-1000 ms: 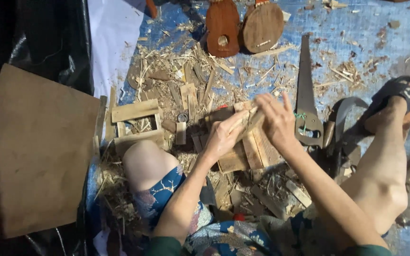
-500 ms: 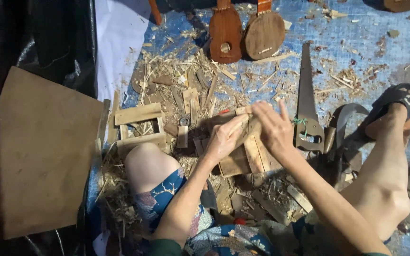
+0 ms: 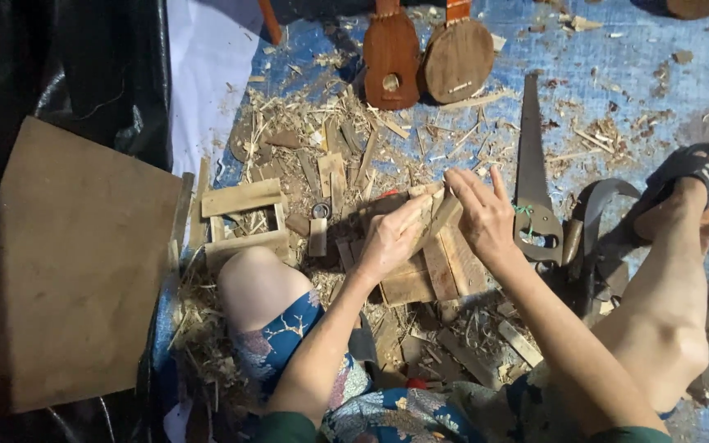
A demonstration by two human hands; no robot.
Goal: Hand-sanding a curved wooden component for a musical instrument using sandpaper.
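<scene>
I sit on a blue tarp (image 3: pixel 633 74) strewn with wood chips. My left hand (image 3: pixel 391 239) and my right hand (image 3: pixel 482 217) both grip a short light wood stick (image 3: pixel 436 215), held slanted between them over a small frame of wooden slats (image 3: pixel 428 275). The left hand's fingers close around the stick's lower end and the right hand's fingers wrap its upper end. My left knee (image 3: pixel 256 283) is just left of the hands; my right leg (image 3: pixel 666 279) stretches out to the right, its foot in a black sandal (image 3: pixel 691 168).
A hand saw (image 3: pixel 533 176) lies right of the hands, a curved dark tool (image 3: pixel 592 213) beside it. Two small brown stringed-instrument bodies (image 3: pixel 391 57) lie at the top. A small wooden frame (image 3: pixel 244 217) and a large cardboard sheet (image 3: pixel 67 262) are at left.
The view has shifted slightly, so everything sits lower in the picture. Both hands stay on the stick over the slat frame, with only small shifts of the fingers.
</scene>
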